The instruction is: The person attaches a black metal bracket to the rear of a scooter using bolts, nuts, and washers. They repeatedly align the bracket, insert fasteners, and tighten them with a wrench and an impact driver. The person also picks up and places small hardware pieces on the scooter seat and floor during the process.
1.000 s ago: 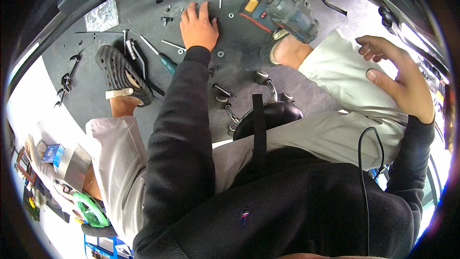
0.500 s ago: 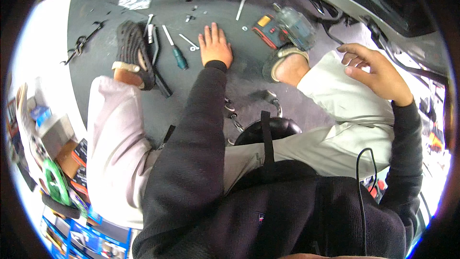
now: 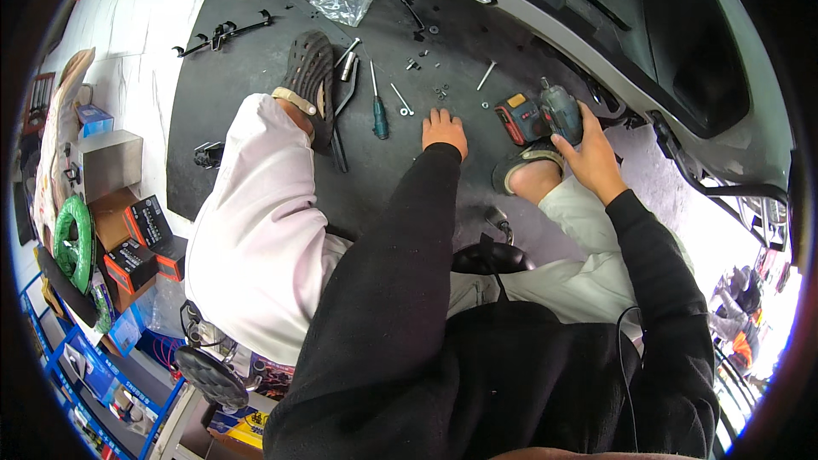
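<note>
My left hand (image 3: 444, 132) rests on the dark mat (image 3: 460, 51), fingers stretched forward and holding nothing. My right hand (image 3: 592, 156) is at a cordless driver (image 3: 561, 113), its thumb on the near side and fingers round the far right side. The driver's red and black battery (image 3: 522, 119) points left; the tool lies beside my right shoe (image 3: 530, 158). Left of my left hand lie a green-handled screwdriver (image 3: 379, 115), a bolt (image 3: 400, 99) with a washer, and a socket (image 3: 348, 66). Farther off is a long bolt (image 3: 486, 75).
A car's silver door sill (image 3: 545, 21) runs along the far right. Near my left shoe (image 3: 311, 68) lie a ratchet handle (image 3: 339, 140), a clear plastic bag (image 3: 342, 2) and a black bracket (image 3: 223, 34). Boxes (image 3: 145, 221) and a green-wrapped steering wheel (image 3: 73, 243) stand at the left.
My right hand has come down from above my right leg onto the cordless driver. My left hand stays on the mat, its fingers less spread. The view has shifted, showing more at the left.
</note>
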### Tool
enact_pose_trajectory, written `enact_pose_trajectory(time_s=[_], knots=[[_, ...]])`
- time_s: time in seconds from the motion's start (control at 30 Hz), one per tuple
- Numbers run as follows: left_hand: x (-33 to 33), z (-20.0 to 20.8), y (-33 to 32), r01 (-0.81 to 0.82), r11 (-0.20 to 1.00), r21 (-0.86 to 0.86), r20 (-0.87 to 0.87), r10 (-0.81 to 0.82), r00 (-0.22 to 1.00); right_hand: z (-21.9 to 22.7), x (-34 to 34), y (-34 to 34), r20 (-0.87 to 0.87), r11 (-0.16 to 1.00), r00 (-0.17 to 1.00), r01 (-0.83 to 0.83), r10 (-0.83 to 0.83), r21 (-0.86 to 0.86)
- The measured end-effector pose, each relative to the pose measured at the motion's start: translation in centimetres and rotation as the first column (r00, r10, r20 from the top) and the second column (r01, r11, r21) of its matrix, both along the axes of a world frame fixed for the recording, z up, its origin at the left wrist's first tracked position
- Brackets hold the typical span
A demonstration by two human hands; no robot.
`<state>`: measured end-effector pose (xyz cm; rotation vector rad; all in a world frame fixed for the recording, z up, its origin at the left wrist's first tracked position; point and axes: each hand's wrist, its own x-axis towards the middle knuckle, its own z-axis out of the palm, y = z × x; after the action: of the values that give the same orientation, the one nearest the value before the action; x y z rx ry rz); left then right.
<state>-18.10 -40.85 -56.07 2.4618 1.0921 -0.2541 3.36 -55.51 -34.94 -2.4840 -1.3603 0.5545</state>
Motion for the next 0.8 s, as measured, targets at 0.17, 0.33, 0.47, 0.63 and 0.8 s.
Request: enact_pose_trajectory(time_s=[0.17, 0.33, 0.47, 0.63, 0.8], knots=[[0.8, -0.8, 1.2, -0.077, 0.997, -0.007, 0.051, 0.077, 0.996, -0.1, 0.3, 1.6, 0.019, 0.998, 1.0, 0.018, -0.017, -0.058], [2.6, -1.1, 2.2, -0.138, 0.99, -0.024, 0.12, 0.14, 0.983, 0.2, 0.3, 4.7, -0.059, 0.995, 0.998, 0.012, -0.018, -0.097], [3.6, -1.2, 2.8, -0.19, 0.975, -0.114, 0.223, 0.211, 0.952, 1.0, 1.0, 7.5, -0.063, 0.957, 0.992, -0.119, 0.106, -0.265], [2.8, -1.2, 5.4, -0.17, 0.976, -0.133, 0.234, 0.198, 0.952, 4.2, 2.1, 10.5, 0.02, 0.72, 0.957, -0.205, 0.291, -0.663], [1.5, 1.5, 11.8, -0.089, 0.973, -0.215, 0.034, 0.099, 0.995, 9.6, 1.4, 13.5, 0.026, 0.735, 0.901, -0.336, 0.433, -0.589]])
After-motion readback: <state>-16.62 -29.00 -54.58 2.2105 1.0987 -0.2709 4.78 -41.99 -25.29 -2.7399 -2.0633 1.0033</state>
